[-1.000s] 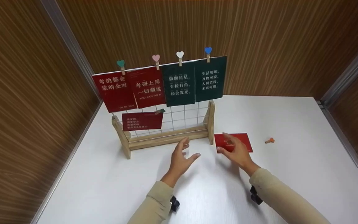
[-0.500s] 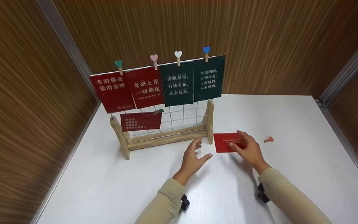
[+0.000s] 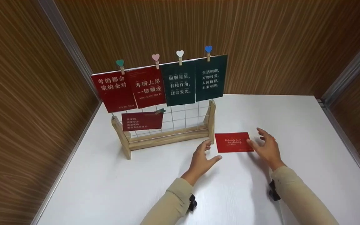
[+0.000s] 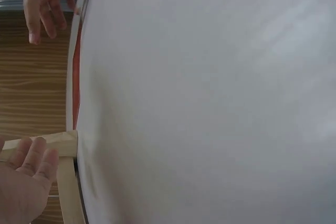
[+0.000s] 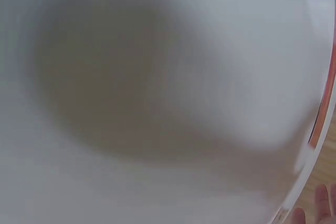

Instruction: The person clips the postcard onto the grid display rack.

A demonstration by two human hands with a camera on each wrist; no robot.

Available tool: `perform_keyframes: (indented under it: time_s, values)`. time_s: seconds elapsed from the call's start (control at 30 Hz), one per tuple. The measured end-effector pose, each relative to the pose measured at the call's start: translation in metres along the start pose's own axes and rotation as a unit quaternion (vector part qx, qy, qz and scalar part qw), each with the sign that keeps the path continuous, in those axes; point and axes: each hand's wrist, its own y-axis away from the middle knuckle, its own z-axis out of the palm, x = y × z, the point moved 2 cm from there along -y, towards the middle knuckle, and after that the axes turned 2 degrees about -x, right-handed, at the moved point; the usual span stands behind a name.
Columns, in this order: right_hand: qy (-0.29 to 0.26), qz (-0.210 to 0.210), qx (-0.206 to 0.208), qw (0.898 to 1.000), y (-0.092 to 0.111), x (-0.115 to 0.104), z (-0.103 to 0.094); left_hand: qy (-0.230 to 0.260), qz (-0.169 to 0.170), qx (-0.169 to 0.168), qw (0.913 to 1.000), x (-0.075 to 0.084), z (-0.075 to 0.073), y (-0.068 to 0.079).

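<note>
A red card (image 3: 231,139) with pale script lies flat on the white table, right of a wooden rack (image 3: 170,139) with a wire grid. My right hand (image 3: 269,151) hovers at the card's right edge, fingers spread and holding nothing. It covers most of the small orange heart clip behind it. Between the rack's right foot and the card's near side, my left hand (image 3: 200,162) hangs with loose fingers and holds nothing. In the left wrist view, the left hand (image 4: 26,182) appears in front of the rack's wooden end. The right wrist view shows only fingertips (image 5: 323,203) at the corner.
Two red cards (image 3: 114,98) and two dark green cards (image 3: 180,100) hang along the rack's top under heart clips (image 3: 156,57). Lower left on the grid, a smaller red card (image 3: 142,125) hangs from a green clip (image 3: 160,111). Wood-grain walls (image 3: 261,47) enclose the table.
My right hand has moved right, from over the red card to its right edge and in front of the orange clip. My left hand has drifted right, towards the card.
</note>
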Motion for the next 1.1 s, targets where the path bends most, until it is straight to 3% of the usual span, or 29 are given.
perform_keyframes:
  time_s: [0.4,0.7,1.1]
  values:
    - [0.030,0.031,0.010,0.999,-0.003,0.025,-0.024,-0.014,-0.013,-0.028,0.9994,0.002,0.015,-0.003]
    - [0.060,0.001,0.008,0.998,-0.003,0.033,-0.031,-0.030,0.023,-0.037,0.9986,0.005,0.023,-0.009]
    - [0.073,0.010,-0.025,0.997,-0.005,0.042,-0.033,-0.027,0.011,-0.061,0.9977,0.005,0.031,-0.014]
